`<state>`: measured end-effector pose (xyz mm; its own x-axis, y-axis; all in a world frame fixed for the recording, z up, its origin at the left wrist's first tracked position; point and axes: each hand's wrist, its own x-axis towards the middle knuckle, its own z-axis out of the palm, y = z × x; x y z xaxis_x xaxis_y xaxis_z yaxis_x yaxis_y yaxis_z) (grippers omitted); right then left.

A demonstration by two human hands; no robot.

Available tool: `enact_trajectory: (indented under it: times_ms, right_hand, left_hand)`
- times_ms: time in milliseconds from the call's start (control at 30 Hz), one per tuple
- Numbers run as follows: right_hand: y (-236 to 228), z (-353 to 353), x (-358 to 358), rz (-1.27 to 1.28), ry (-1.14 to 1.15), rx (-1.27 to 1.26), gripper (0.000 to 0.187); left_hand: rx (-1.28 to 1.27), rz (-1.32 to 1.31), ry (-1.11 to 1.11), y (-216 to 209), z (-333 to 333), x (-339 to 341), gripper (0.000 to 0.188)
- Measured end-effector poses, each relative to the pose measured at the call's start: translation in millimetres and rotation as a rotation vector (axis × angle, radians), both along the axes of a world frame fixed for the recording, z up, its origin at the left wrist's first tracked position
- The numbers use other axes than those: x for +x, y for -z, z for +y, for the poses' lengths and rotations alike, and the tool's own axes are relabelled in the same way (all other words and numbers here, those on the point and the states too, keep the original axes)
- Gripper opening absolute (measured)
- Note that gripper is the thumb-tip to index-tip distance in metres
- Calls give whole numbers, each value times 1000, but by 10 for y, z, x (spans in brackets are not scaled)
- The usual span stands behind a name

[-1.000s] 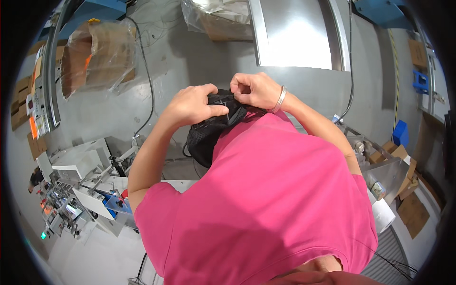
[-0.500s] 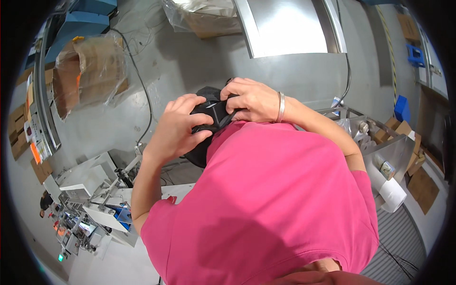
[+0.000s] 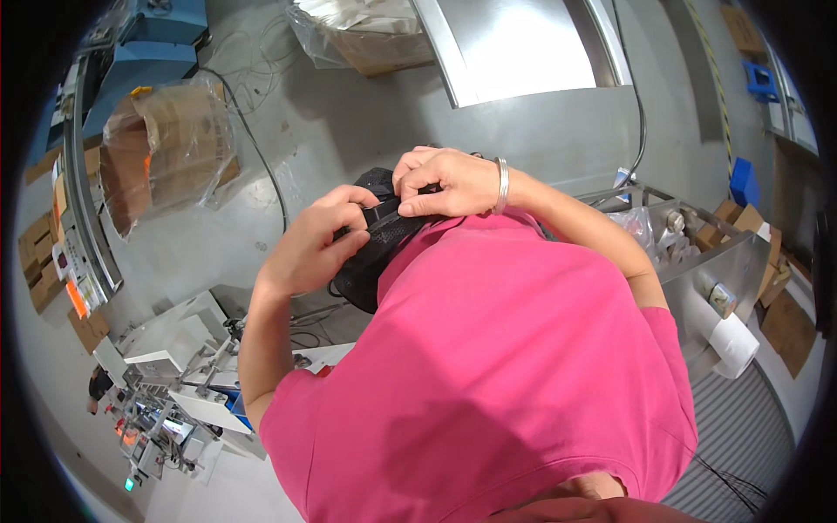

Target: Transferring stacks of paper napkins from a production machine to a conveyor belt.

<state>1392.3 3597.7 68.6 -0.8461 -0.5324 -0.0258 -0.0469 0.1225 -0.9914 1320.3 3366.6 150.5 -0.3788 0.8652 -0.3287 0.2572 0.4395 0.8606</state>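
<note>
A black mesh pouch (image 3: 362, 268) hangs at my waist, in front of the pink shirt. My left hand (image 3: 309, 240) is closed, its thumb and fingers gripping the pouch's left side near the top. Opposite it my right hand (image 3: 446, 185), with silvery bangles at the wrist, has its fingers curled over the upper right part and its thumb pressed against it. Between the two hands shows a smooth black piece (image 3: 380, 212) with a straight edge. Most of it is hidden by the fingers and the mesh, so I cannot tell its kind.
A steel-framed table (image 3: 532, 52) stands ahead. Left of it are a plastic-lined carton (image 3: 375, 44) and another open carton (image 3: 174, 144), with a black cable (image 3: 257, 152) across the floor. At right stands a steel bin (image 3: 715, 270); at lower left, a white machine (image 3: 183, 331).
Both hands have shifted slightly left. The smooth black boxy piece, clearly visible between them before, is now mostly covered. My left fingers have drawn closer together.
</note>
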Motion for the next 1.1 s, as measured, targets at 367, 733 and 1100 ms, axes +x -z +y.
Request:
enact_trajectory:
  times_ms: [367,733,1100]
  right_hand:
    - [95,115,89,103,504,347,12]
    - [157,298,443,-325,295,56,25]
    - [197,927,580,-238,59,53,16]
  left_hand:
    - [78,126,-184,136,172,15,16]
    - [-414,-642,-344,986,-140,-524,34]
    - [-304,-1113,-704,1380,146,-52,34]
